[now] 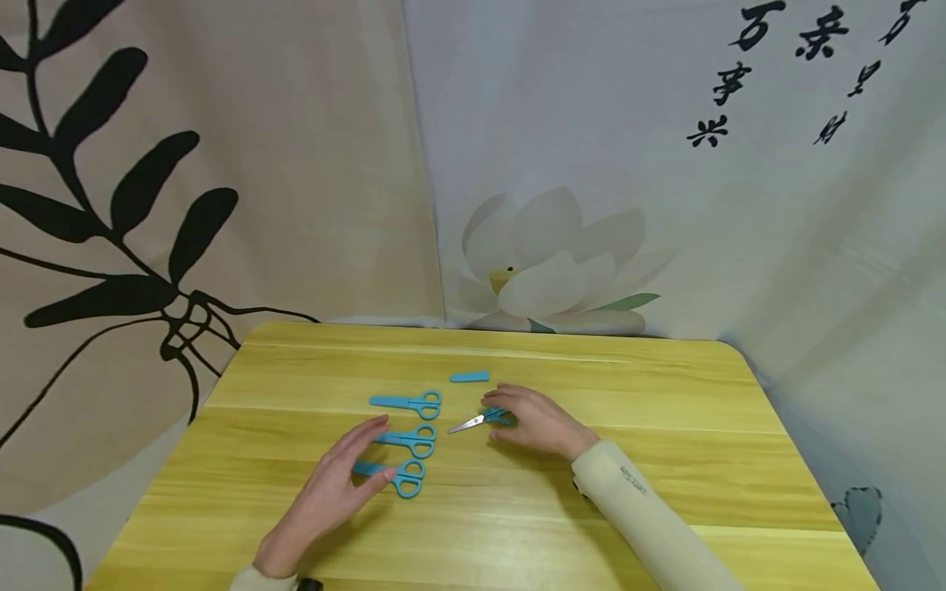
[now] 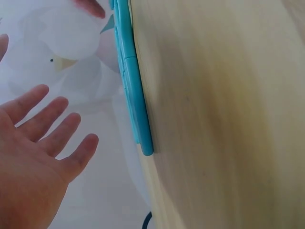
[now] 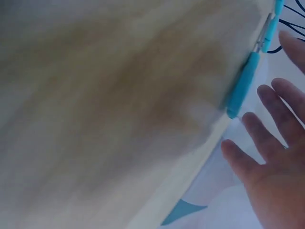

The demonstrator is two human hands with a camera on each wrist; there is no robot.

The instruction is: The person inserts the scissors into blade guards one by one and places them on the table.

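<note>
Three blue-handled scissors in blue sheaths lie in a column on the table: the far pair (image 1: 406,402), the middle pair (image 1: 408,441) and the near pair (image 1: 402,476). My left hand (image 1: 332,484) hovers around the left ends of the middle and near pairs, partly covering them; its fingers are spread in the left wrist view. By my right hand (image 1: 538,420) lies a fourth pair of scissors (image 1: 484,418), its metal blades bare and pointing left. The right fingers look straight and apart from its handles (image 3: 243,86). A loose blue sheath (image 1: 470,377) lies farther back.
The yellow wood-grain table (image 1: 665,492) has a back edge close to hanging cloth (image 1: 576,123) printed with a lotus and characters. Dark plant shapes (image 1: 140,180) decorate the cloth on the left.
</note>
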